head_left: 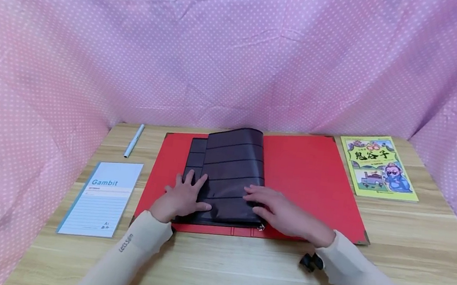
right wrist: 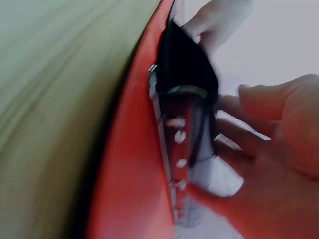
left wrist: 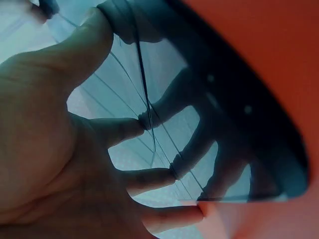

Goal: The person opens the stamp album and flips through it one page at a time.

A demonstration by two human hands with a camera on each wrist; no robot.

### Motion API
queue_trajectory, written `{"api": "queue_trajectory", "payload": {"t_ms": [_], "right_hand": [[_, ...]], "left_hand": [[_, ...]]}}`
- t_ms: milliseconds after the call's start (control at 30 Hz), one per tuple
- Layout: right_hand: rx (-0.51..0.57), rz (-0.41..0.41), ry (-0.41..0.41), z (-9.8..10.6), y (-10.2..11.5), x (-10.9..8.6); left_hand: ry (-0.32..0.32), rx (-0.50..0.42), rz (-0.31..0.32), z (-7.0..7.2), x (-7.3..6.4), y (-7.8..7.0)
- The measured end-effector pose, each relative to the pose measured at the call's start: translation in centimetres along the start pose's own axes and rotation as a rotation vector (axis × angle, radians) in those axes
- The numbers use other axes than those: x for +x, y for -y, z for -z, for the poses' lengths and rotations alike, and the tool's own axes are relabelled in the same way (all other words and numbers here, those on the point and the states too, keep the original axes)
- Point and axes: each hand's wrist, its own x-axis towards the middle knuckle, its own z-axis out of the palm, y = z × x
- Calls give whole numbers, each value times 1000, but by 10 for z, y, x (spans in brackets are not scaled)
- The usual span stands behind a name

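A red ring binder [head_left: 305,181] lies spread flat on the wooden table, its right cover bare. Black glossy pocket pages [head_left: 234,162] cover much of its left side, and the upper page bulges near the spine. My left hand [head_left: 181,198] has spread fingers, with the fingertips touching the pages in the left wrist view [left wrist: 169,144]. Over the pages' right edge, beside the spine, my right hand [head_left: 282,211] extends its fingers against the bulging page. Metal rings [right wrist: 180,137] show under the curved pages in the right wrist view, which is partly blurred.
Left of the binder lie a pale blue notebook [head_left: 99,205] marked Gambit and a light-coloured pen [head_left: 134,141]. A yellow comic-style book [head_left: 381,167] sits at the back right. Pink dotted cloth [head_left: 240,52] hangs behind and along both sides of the table.
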Motion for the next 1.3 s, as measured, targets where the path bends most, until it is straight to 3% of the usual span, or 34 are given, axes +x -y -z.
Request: {"api": "queue_trajectory", "payload": {"t_ms": [167, 333, 667, 1067, 1300], "right_hand": [[55, -93, -44, 5, -18, -2], [64, -183, 22, 7, -29, -5], [22, -183, 65, 11, -44, -7], [-14, -153, 58, 10, -38, -5], [-39, -217, 63, 7, -32, 3]], "left_hand": [[-8, 21, 11, -2, 1, -2], [-16, 17, 13, -1, 0, -2], [-28, -14, -2, -2, 0, -1], [-42, -11, 1, 2, -1, 4], [-29, 18, -18, 6, 1, 10]]}}
